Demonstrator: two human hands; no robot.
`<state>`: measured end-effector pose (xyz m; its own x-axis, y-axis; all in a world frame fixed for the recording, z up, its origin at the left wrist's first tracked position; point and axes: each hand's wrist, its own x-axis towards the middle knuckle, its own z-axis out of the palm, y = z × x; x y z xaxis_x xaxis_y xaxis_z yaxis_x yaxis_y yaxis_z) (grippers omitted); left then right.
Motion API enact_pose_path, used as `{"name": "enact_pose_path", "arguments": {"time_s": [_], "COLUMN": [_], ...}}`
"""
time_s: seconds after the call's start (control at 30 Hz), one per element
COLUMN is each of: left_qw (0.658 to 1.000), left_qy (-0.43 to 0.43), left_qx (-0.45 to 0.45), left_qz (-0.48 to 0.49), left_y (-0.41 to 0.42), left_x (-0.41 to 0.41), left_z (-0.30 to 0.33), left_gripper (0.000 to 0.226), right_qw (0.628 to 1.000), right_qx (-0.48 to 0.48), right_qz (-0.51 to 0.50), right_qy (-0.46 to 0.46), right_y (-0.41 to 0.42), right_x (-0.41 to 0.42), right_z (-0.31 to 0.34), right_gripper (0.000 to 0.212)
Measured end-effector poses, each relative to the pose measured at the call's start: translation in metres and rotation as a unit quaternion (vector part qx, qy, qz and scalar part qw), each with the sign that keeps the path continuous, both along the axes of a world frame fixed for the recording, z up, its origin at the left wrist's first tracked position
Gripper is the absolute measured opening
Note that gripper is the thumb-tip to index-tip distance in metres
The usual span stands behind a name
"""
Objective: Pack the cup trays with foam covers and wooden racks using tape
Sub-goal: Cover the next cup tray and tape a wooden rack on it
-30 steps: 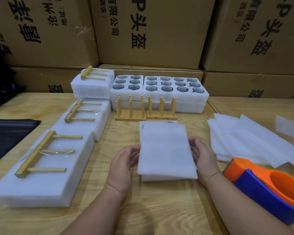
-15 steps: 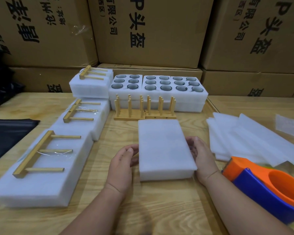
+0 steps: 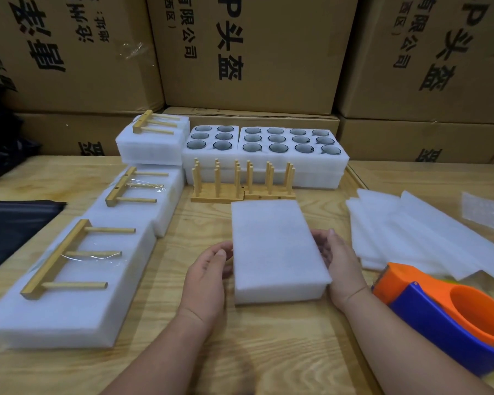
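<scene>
- Hands at either long side of covered cup tray [image 3: 277, 252], centre of wooden table [image 3: 240, 352], foam cover [image 3: 268, 235] laid flush on top
- Left hand [image 3: 208, 277] alongside tray's left edge, fingers loosely curved, fingertips near or just touching the foam; contact too close to call, nothing gripped
- Right hand [image 3: 337, 263] cupped against the right edge, fingers nearly straight, steadying rather than clasping
- Step in hand, by the look of it: squaring the cover over the tray before rack and tape go on
- Next move likely calls for one of the upright wooden racks [image 3: 243, 181] just behind the tray, laid flat on the cover, as on the finished packs [image 3: 69, 280] lined up at left
- Then the orange-and-blue tape dispenser [image 3: 445, 306], lying near the right wrist, to strap rack to foam; care needed so the cover does not slide while one hand lets go
- Uncovered trays of cups [image 3: 265, 143] stacked at the back, spare foam sheets [image 3: 411, 235] fanned at right, cardboard cartons [image 3: 254, 52] walling the rear
</scene>
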<state>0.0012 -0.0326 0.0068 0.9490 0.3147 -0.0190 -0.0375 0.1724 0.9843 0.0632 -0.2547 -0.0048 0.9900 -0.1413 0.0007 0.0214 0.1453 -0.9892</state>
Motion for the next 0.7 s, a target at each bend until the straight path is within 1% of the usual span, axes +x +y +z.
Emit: {"name": "enact_pose_path", "arguments": {"time_s": [0.13,0.27,0.43,0.6,0.7], "left_qw": [1.0,1.0,1.0,1.0,1.0], "left_qy": [0.001,0.014,0.017,0.015,0.016], "left_qx": [0.011,-0.017,-0.025,-0.021,-0.021], "left_qz": [-0.016,-0.016,-0.004,-0.004,-0.005], "left_y": [0.0006,0.0043,0.0047,0.0043,0.0046], "left_x": [-0.0011,-0.0025,-0.0024,-0.0036,-0.0035], "left_z": [0.0012,0.0019,0.0022,0.0034,0.0029], "left_gripper": [0.035,0.036,0.034,0.04,0.036], "right_qw": [1.0,1.0,0.999,0.999,0.999], "right_qx": [0.009,0.0,-0.015,-0.025,-0.021], "right_qz": [-0.017,-0.024,-0.033,-0.015,-0.02], "right_qy": [0.004,0.001,-0.016,-0.031,-0.029], "right_y": [-0.0015,-0.0033,-0.0034,-0.0011,0.0003], "right_x": [0.0008,0.0005,-0.001,-0.0057,-0.0059], "right_z": [-0.0008,-0.0013,-0.0016,0.0014,0.0024], "right_gripper": [0.046,0.053,0.044,0.045,0.044]}}
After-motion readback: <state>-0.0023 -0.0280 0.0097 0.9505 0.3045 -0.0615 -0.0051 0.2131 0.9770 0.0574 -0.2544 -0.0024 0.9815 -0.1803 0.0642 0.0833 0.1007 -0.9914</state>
